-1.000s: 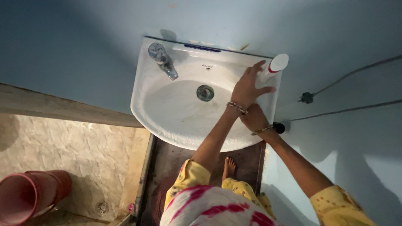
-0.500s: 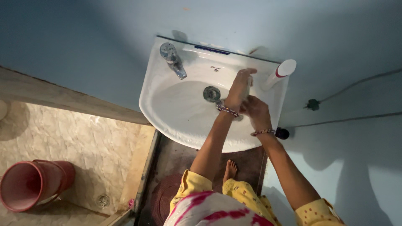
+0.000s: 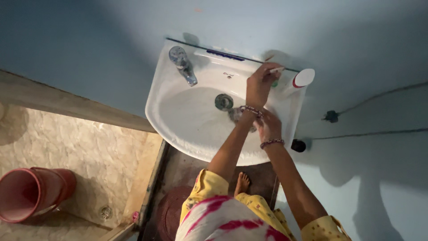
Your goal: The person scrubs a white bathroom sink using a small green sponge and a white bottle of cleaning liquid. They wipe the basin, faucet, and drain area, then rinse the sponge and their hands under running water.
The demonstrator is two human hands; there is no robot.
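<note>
Blue wall (image 3: 89,40) beyond both hands. White basin (image 3: 178,116) under the hands, its tap (image 3: 183,66) to their left and drain (image 3: 224,101) just left of the left wrist. Red bucket (image 3: 31,194) on the floor, well to the left. White tube (image 3: 298,81) with a red band, just right of the left hand (image 3: 257,87). Left hand closed, pinching a thin white stick (image 3: 276,70), possibly a toothbrush, at the basin's back rim. Right hand (image 3: 267,127) below it, partly hidden by the left wrist; its grip cannot be told.
</note>
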